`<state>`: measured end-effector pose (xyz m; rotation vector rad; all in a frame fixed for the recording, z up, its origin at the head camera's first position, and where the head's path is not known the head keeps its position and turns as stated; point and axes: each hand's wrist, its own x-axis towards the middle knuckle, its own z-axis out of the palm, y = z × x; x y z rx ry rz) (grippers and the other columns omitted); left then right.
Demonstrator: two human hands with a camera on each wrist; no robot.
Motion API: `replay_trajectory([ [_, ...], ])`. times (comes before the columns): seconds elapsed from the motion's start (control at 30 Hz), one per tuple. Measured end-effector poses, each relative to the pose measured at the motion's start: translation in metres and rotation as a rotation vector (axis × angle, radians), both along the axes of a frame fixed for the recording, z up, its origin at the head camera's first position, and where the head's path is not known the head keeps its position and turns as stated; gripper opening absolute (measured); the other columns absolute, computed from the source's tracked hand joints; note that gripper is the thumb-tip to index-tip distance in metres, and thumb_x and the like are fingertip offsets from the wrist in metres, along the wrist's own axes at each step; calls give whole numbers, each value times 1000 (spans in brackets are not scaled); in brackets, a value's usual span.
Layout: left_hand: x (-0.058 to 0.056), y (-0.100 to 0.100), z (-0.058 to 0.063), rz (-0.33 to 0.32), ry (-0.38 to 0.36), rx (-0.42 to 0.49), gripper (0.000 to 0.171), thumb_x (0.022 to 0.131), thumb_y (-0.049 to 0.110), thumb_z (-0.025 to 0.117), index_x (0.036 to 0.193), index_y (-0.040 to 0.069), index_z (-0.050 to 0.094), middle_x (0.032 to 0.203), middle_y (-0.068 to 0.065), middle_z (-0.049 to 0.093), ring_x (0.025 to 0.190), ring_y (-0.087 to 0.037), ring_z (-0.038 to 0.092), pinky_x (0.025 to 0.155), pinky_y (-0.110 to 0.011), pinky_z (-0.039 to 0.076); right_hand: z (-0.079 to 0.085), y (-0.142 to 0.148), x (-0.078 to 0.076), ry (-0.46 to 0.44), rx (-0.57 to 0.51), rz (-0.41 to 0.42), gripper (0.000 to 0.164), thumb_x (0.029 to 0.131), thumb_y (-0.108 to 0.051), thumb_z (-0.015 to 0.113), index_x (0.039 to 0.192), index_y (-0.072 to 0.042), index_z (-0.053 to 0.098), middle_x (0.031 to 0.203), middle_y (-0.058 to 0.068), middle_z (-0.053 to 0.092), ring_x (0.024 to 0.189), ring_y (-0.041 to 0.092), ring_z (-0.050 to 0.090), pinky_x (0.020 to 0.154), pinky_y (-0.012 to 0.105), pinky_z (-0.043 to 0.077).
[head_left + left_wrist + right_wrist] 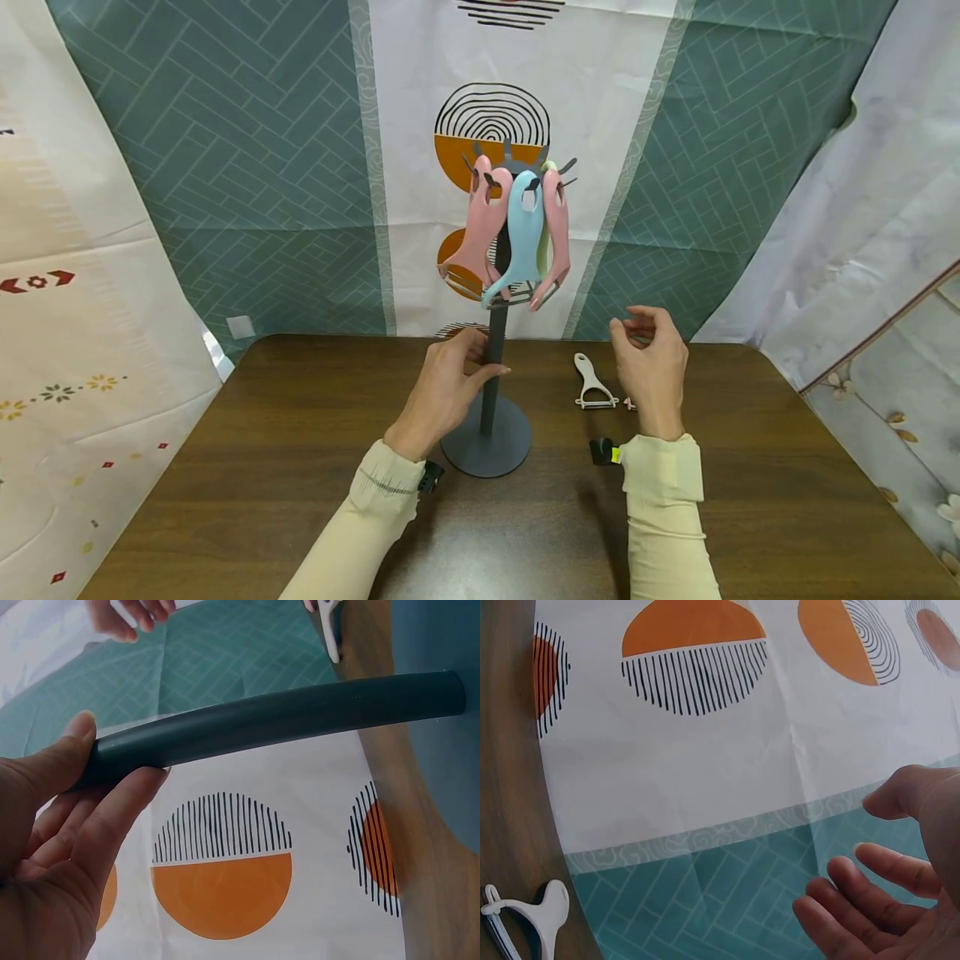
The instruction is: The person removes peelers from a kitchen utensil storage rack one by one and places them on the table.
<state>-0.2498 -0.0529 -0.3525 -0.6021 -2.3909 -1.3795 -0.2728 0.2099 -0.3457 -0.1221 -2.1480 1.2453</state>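
Observation:
A dark grey stand (pixel 489 408) with a round base holds several peelers on hooks at its top. A light blue peeler (pixel 526 225) hangs in front, between a pink peeler (pixel 486 221) and another pink peeler (pixel 556 225); a green one shows partly behind. My left hand (pixel 450 379) grips the stand's pole (pixel 247 720) between thumb and fingers, below the peelers. Raised above the table to the right, my right hand (pixel 651 362) holds nothing, its fingers loosely bent (pixel 885 900). A white peeler (pixel 589 379) lies on the table beside it.
Next to the white peeler, a small pink piece (pixel 629 404) peeks out, mostly hidden by my right hand. The brown wooden table (pixel 262 467) ends at a patterned cloth backdrop (pixel 285 167). A white patterned cloth (pixel 885 350) hangs at the right.

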Motion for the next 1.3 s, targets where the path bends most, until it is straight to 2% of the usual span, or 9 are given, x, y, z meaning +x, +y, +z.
replay_trajectory([
  [0.13, 1, 0, -1, 12, -1, -9, 28, 87, 17, 81, 112, 10, 68, 98, -1, 75, 93, -13, 72, 78, -31, 60, 2, -2, 1, 17, 1, 2, 32, 96, -23, 67, 124, -7, 66, 109, 13, 71, 103, 24, 68, 91, 28, 57],
  [0.33, 0, -1, -1, 5, 1, -5, 29, 87, 18, 81, 112, 10, 68, 98, -1, 74, 91, -13, 71, 76, -29, 61, 6, -7, 3, 38, 2, 14, 33, 97, -27, 66, 124, -7, 66, 109, 12, 70, 103, 23, 68, 93, 35, 58],
  [0.5, 0, -1, 0, -19, -8, 12, 30, 88, 17, 80, 113, 9, 67, 97, -1, 74, 90, -11, 71, 76, -24, 61, 8, -11, 3, 56, -6, 30, 33, 97, -27, 67, 124, -8, 66, 111, 12, 70, 101, 19, 67, 88, 19, 55],
  [0.63, -1, -1, 0, -28, -17, 22, 30, 88, 16, 80, 114, 9, 67, 97, -2, 74, 88, -12, 72, 77, -24, 61, 8, -12, 4, 69, -2, 36, 32, 98, -26, 66, 123, -7, 67, 111, 12, 69, 100, 17, 66, 85, 14, 53],
  [0.87, 0, -1, 1, -30, -31, 10, 29, 89, 16, 79, 114, 8, 67, 96, -2, 73, 87, -11, 71, 78, -25, 61, 9, -14, 3, 107, -3, 49, 31, 98, -26, 66, 122, -6, 67, 108, 10, 69, 97, 13, 65, 87, 18, 55],
  [1.3, 0, -1, 0, -34, 0, -17, 28, 89, 16, 79, 113, 8, 67, 95, -2, 73, 84, -11, 71, 76, -25, 61, 17, -21, 9, 169, -20, 104, 27, 98, -24, 68, 120, -9, 69, 105, 7, 69, 95, 6, 61, 90, 29, 58],
])
